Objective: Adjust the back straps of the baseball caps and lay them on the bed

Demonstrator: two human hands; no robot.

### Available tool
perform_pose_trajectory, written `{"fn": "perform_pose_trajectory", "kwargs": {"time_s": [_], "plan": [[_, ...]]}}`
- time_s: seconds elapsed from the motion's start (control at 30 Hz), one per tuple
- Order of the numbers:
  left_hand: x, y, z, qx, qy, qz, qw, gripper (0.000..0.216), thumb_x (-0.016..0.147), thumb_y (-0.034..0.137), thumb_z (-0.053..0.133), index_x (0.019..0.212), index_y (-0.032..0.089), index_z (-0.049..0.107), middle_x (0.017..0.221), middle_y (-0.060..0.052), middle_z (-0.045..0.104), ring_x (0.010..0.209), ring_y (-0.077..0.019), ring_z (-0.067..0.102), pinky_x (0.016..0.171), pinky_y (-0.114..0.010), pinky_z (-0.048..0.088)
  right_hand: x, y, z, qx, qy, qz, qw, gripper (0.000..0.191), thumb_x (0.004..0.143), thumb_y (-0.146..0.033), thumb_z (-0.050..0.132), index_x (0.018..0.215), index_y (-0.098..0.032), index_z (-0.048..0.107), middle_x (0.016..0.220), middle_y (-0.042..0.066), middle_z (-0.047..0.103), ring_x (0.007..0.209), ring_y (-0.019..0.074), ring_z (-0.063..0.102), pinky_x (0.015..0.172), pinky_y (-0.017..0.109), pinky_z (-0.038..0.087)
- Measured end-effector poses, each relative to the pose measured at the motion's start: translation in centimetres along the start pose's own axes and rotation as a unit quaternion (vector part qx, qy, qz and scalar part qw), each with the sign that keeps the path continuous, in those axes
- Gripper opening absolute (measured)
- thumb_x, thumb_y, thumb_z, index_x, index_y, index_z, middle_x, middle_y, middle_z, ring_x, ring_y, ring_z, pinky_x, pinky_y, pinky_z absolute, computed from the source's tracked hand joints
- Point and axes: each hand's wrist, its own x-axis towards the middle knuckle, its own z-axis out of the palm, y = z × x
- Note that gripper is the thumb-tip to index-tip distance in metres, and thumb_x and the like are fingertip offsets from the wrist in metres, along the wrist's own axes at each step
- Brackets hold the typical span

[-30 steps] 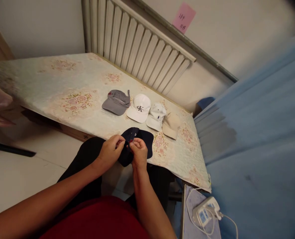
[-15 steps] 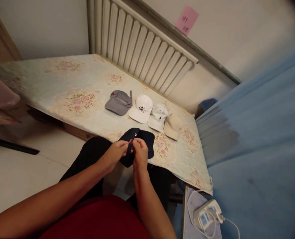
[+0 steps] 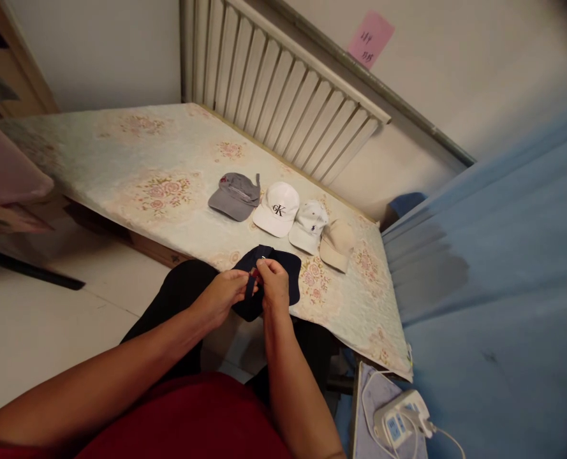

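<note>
A dark navy cap (image 3: 290, 274) lies at the near edge of the table, its brim turned to the right. My left hand (image 3: 230, 290) pinches the cap's back strap. With fingers closed, my right hand (image 3: 274, 280) grips the strap at its upper part, close beside the left fingertips. A small reddish patch shows between the two hands; what it is I cannot make out. Beyond the navy cap sit a grey cap (image 3: 235, 196), a white cap with black CK letters (image 3: 277, 209), a white cap with a small dark logo (image 3: 309, 227) and a beige cap (image 3: 337, 245), in a slanting row.
A flower-patterned cloth (image 3: 106, 153) covers the table. Behind it stands a radiator (image 3: 283, 89), and a blue curtain (image 3: 493, 306) hangs at the right. At the lower right, a white power strip (image 3: 400, 417) with cables lies on a small stand. A pink cloth (image 3: 6, 159) is at the left.
My right hand has slid slightly up along the strap, toward the top of the navy cap. The left hand keeps its pinch. The whole view has shifted slightly.
</note>
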Motion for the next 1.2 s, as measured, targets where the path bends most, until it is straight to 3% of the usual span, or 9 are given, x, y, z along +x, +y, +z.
{"fn": "perform_pose_trajectory", "kwargs": {"time_s": [0.4, 0.8, 1.2], "plan": [[0.22, -0.38, -0.32, 0.007, 0.014, 0.008, 1.0, 0.018, 0.07, 0.028, 0.07, 0.079, 0.014, 0.065, 0.079, -0.005, 0.07, 0.073, -0.0156, 0.065, 0.072, -0.027, 0.048, -0.05, -0.02, -0.03, 0.019, 0.007, 0.006, 1.0, 0.016, 0.066, -0.03, 0.066, 0.067, -0.019, 0.055, 0.053, -0.004, 0.061, 0.044, 0.008, 0.051, 0.041, 0.017, 0.038], [0.26, -0.44, -0.26, -0.013, 0.021, 0.012, 1.0, 0.015, 0.072, 0.025, 0.068, 0.079, 0.012, 0.064, 0.076, -0.004, 0.069, 0.069, -0.0128, 0.062, 0.07, -0.024, 0.046, 0.17, 0.25, -0.64, 0.028, -0.031, 0.001, 0.999, 0.016, 0.065, -0.028, 0.068, 0.067, -0.019, 0.056, 0.058, -0.004, 0.063, 0.05, 0.0091, 0.056, 0.051, 0.02, 0.045], [0.45, -0.82, -0.2, -0.012, 0.025, 0.02, 0.999, 0.028, 0.068, 0.037, 0.075, 0.072, 0.014, 0.061, 0.073, -0.002, 0.064, 0.061, -0.0104, 0.055, 0.059, -0.024, 0.04, 0.16, 0.63, -0.79, 0.006, -0.057, -0.01, 0.998, 0.013, 0.069, -0.028, 0.067, 0.069, -0.019, 0.057, 0.058, -0.006, 0.059, 0.048, 0.0093, 0.055, 0.05, 0.021, 0.043]]}}
